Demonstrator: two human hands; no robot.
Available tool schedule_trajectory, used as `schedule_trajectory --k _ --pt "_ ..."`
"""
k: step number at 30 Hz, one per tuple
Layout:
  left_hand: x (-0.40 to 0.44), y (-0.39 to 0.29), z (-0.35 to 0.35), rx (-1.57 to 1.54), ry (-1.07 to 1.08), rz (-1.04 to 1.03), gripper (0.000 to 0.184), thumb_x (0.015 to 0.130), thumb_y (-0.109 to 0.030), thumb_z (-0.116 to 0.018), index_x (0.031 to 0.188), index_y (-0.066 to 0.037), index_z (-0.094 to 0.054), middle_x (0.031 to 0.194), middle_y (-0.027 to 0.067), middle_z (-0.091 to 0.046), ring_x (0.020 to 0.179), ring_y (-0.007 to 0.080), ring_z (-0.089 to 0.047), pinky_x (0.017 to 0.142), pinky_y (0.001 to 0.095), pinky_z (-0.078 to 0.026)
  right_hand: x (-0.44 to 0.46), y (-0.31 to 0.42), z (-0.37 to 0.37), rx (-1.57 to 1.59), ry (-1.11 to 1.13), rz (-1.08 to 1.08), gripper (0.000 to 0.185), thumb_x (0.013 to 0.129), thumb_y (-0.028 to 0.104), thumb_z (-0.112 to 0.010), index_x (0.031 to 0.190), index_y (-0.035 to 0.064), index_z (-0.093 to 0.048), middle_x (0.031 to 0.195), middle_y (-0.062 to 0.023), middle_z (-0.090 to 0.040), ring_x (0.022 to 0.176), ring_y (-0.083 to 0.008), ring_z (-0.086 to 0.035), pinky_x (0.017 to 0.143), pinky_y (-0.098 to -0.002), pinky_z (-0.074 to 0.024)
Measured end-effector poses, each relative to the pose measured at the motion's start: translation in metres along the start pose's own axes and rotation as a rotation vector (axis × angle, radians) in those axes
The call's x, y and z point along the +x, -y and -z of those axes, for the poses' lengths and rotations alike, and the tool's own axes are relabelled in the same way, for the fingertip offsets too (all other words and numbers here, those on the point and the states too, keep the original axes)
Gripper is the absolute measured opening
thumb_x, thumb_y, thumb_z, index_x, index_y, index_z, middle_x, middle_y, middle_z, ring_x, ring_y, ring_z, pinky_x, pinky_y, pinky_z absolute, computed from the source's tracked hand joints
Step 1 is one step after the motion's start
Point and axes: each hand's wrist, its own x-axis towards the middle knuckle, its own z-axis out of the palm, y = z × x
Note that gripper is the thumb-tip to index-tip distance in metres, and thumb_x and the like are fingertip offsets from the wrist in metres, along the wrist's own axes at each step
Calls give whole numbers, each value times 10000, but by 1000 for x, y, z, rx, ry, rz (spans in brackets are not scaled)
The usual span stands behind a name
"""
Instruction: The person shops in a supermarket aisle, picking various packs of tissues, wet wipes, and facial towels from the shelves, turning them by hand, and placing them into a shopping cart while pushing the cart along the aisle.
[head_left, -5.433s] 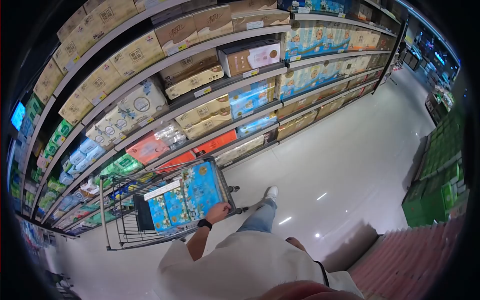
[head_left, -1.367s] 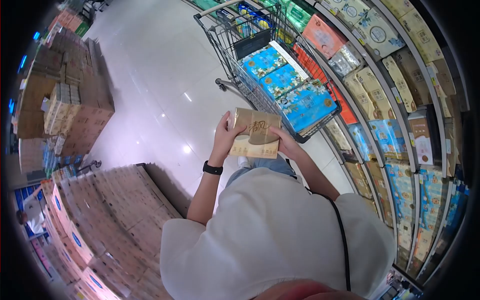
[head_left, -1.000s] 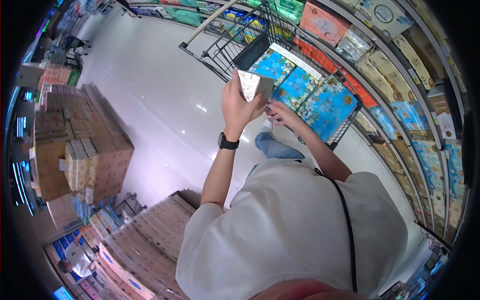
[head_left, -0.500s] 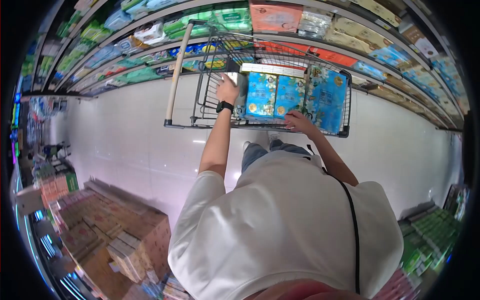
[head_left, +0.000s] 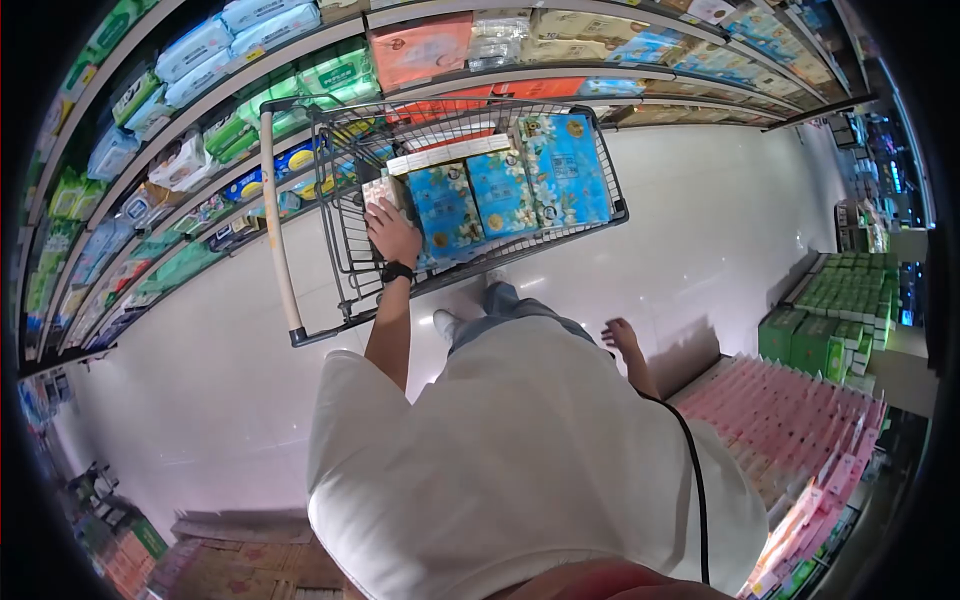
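Note:
A shopping cart stands in front of me, with blue floral packs side by side in its basket. Along their far side lies a narrow white pack. My left hand, with a black watch at the wrist, reaches into the handle end of the basket. Its fingers rest on a small pale pack, left of the blue packs, and bend over its near part. My right hand hangs by my side above the floor, fingers apart and holding nothing.
Shelves of tissue packs curve along the far side behind the cart. Stacks of green packs and pink packs stand at the right. Cardboard boxes are at the bottom left. The cart's pale handle faces left.
My left hand has brought the pack from in front of me down into the cart. My right hand has left the cart and dropped to my side. The view has turned.

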Motion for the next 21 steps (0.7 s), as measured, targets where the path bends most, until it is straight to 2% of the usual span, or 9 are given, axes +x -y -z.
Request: schedule_trajectory --k 2,6,7,8,11,14,16,18,21 --pt "1 -1 0 7 25 16 948 766 -295 -725 1535 31 -277 1523 338 -340 1379 488 -364 1059 527 -373 -29 -54 14 -113 -78 -194 300 950 286 -542 1159 80 -601 947 -118 -687 853 -237 -658 744 -429 -537" --pt "-10 11 8 -258 148 -44 772 814 -325 -675 1464 4 -418 1456 301 -443 1327 484 -408 1065 519 -398 -39 -125 32 -289 45 -352 322 942 292 -570 1179 79 -617 978 -118 -694 861 -236 -670 744 -407 -543" --pt "-19 9 30 -320 220 -43 657 826 -312 -660 1383 4 -514 1365 263 -537 1263 472 -463 1060 504 -416 -35 -128 33 -302 74 -354 328 940 293 -576 1184 79 -620 985 -118 -695 863 -236 -673 744 -401 -544" --pt "-33 8 38 -394 165 -71 598 828 -298 -654 1329 17 -562 1301 246 -587 1226 463 -497 1056 494 -421 -29 -127 34 -301 94 -351 334 938 295 -583 1189 78 -624 993 -119 -697 865 -236 -676 744 -395 -546" --pt "-79 -14 74 -538 136 -77 380 816 -189 -672 1126 31 -667 1081 241 -679 1044 426 -587 935 477 -448 4 -97 35 -279 148 -316 353 932 299 -604 1204 78 -635 1016 -119 -702 870 -236 -684 743 -379 -550" --pt "-112 -72 64 -545 91 -90 294 801 -153 -675 1058 -12 -685 1012 236 -687 1011 408 -600 942 487 -449 59 -31 44 -207 178 -142 371 926 303 -624 1219 77 -647 1039 -119 -707 876 -236 -693 743 -362 -555" --pt "-119 -139 67 -575 126 -190 296 798 -133 -667 1071 -19 -678 1016 218 -687 1027 399 -595 937 486 -455 101 8 60 -145 239 74 322 948 277 -593 1188 66 -628 1009 -100 -700 899 -226 -686 766 -355 -552" --pt "-119 -219 70 -601 169 -340 297 805 -113 -651 1087 -23 -668 1029 196 -684 1037 395 -594 943 485 -457 93 63 91 -20 273 270 284 961 283 -588 1137 65 -635 985 -101 -695 883 -204 -683 779 -354 -550" --pt "-109 -339 79 -698 211 -523 289 833 -136 -645 1100 -26 -659 1058 191 -674 1074 402 -589 985 490 -448 105 87 150 22 261 374 312 968 325 -589 1120 57 -635 972 -102 -698 844 -200 -678 754 -340 -539"
